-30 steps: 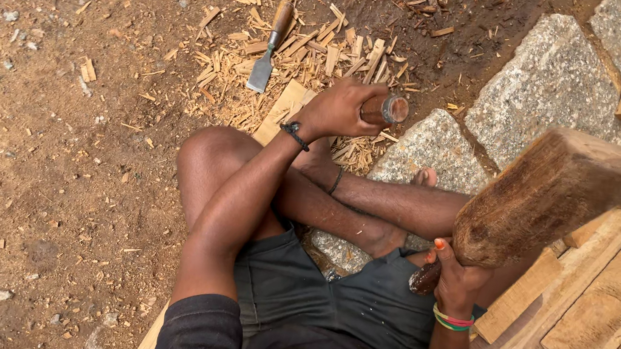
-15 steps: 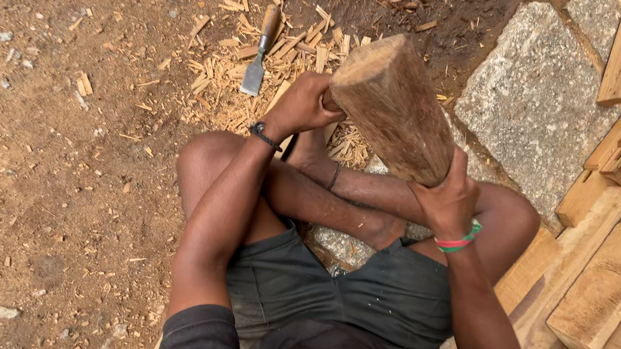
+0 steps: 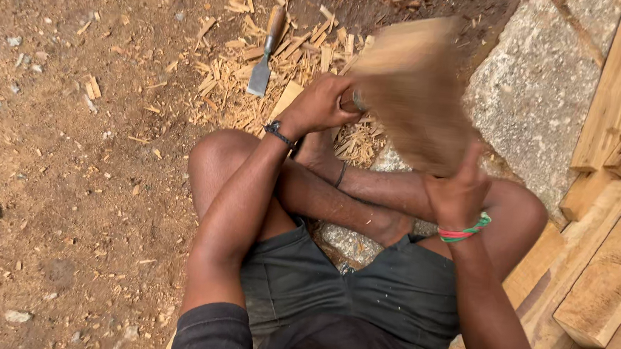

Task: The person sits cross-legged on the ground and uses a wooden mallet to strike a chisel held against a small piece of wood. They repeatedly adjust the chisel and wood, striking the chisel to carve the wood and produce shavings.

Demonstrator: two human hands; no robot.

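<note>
- The left hand (image 3: 321,106) is closed in a fist round the top of a tool handle (image 3: 356,100), held upright over a thin wooden board (image 3: 285,101) that lies among the wood chips (image 3: 302,64); only a sliver of the handle shows past the knuckles.
- The right hand (image 3: 459,190) is wrapped tight round the narrow end of a wooden block (image 3: 410,89), which is smeared with blur just above and beside the left fist.
- The block looks thick, solid and fairly heavy, stiff with a rough dry face that should not slip; the narrowed end in the right fist looks like the best place to grip it, leaving the broad end free.
- The handle in the left fist looks short and rigid, best gripped low enough to keep the knuckles clear of the block's face.
- A spare chisel (image 3: 264,60) with a wooden handle and steel blade lies untouched on the chips, just beyond the left hand.
- Hidden: the tip of the held tool and where it meets the board are behind the fist, so I cannot tell what kind of blade it has.
- The blur hides whether the block is touching the handle or just apart from it.
- The stacked planks (image 3: 620,265) on the right are cut off by the picture's edge, and the grey stone (image 3: 535,90) is partly behind the block.
</note>
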